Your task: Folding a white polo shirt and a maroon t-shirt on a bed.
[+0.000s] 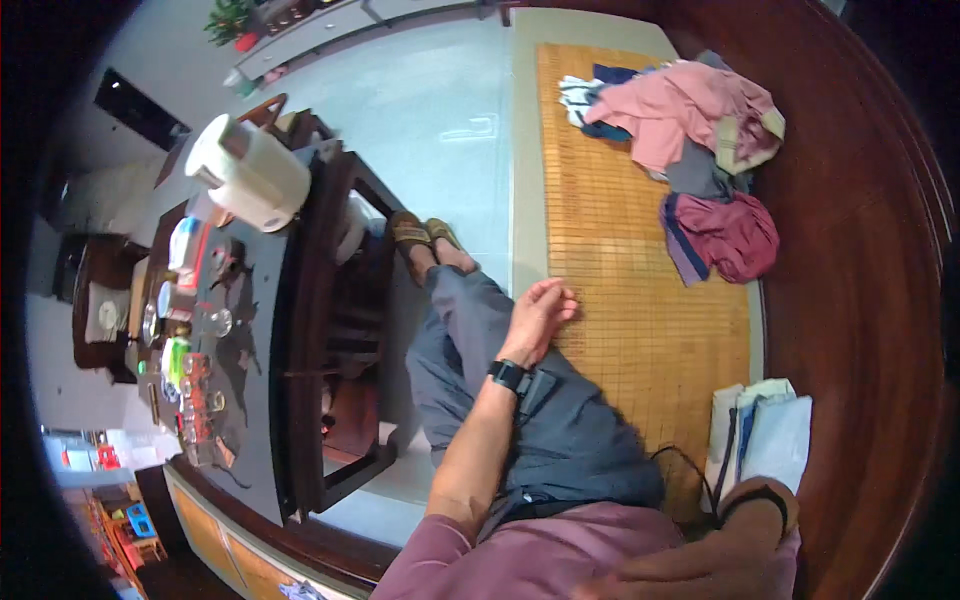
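My left hand (540,318) rests by my thigh at the edge of the bamboo mat (620,340). Its fingers are loosely curled and a little apart, and nothing shows in them. A dark watch (509,376) is strapped round that wrist. At the lower right, my right hand (680,572) is close to my body, dim and smeared, so its fingers cannot be made out. Near that arm stands a stack of folded light clothes or bags (775,440). Farther up the mat lies a loose heap of clothes, with a pink garment (680,105) and a maroon one (730,235).
A dark table (262,360) on the left bears a white electric kettle (255,180), glass cups (197,400) and small packages. A dark wooden backrest (850,270) runs along the right. A dark cord (685,460) lies beside my hip. My slippered feet (425,235) are on pale floor.
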{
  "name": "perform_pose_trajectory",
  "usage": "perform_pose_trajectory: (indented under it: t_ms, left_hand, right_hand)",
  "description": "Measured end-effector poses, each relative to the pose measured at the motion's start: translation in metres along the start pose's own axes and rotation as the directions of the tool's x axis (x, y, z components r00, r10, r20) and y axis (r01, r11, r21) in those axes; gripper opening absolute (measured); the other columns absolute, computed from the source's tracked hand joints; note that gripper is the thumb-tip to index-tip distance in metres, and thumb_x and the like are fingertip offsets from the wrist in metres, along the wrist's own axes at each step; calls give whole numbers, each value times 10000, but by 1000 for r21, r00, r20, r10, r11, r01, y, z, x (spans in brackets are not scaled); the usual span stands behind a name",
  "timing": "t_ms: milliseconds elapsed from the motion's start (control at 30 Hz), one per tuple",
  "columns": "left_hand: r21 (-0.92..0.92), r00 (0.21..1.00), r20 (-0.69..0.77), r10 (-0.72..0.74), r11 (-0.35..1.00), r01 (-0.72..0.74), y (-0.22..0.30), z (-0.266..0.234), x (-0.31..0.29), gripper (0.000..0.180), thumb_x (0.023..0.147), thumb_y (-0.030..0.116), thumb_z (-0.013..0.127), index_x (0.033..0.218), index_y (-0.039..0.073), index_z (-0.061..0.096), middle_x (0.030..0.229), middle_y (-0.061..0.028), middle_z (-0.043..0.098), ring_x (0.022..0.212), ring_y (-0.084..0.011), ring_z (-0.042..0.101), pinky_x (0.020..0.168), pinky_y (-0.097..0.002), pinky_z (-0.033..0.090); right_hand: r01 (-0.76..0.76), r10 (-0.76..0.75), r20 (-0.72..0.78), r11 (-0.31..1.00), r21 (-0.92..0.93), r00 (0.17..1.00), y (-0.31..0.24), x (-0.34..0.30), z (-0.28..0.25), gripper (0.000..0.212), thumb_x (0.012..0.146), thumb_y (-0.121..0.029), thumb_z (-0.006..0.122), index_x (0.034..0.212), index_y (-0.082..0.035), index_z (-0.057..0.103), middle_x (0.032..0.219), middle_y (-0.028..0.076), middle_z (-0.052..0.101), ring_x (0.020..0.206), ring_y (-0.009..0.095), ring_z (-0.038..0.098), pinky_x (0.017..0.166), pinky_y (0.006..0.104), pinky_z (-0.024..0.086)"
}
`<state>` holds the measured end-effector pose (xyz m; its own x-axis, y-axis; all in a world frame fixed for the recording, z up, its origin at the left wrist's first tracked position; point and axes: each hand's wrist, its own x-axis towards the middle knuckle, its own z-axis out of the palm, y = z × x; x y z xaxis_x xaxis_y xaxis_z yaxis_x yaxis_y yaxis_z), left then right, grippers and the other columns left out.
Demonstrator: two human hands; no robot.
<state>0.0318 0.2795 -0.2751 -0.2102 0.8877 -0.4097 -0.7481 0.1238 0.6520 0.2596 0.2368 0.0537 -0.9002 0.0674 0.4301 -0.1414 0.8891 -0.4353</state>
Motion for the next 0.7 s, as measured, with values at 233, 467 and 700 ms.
perform_pose_trajectory:
  t_ms: [233,467,700]
  left_hand:
    - [-23,998,-52,-30,999,29,2,-4,0,220,1077,141,603,1262,23,593,1079,-103,695,946,-202,706,851,-324,583]
    - [9,997,-48,-62,998,62,-3,10,14,259,1087,184,602,1291,26,581,1086,-97,692,946,-191,697,849,-316,587]
    - [-37,996,-75,-38,999,36,-1,3,12,239,1091,174,595,1278,26,586,1065,-89,687,945,-189,693,857,-302,581]
  right_hand:
    - [34,-24,-195,998,45,981,58,38,17,242,932,-121,671,1152,-23,693,977,169,742,868,341,734,741,435,574]
    - [-913,768,-495,360,-190,406,378,-60,117,416,922,-218,701,1269,-19,588,1178,247,657,1121,448,644,941,534,524]
    - [-964,813,-523,174,-203,257,438,-122,136,417,932,-287,714,1227,-22,586,1155,250,648,1134,451,630,929,542,491]
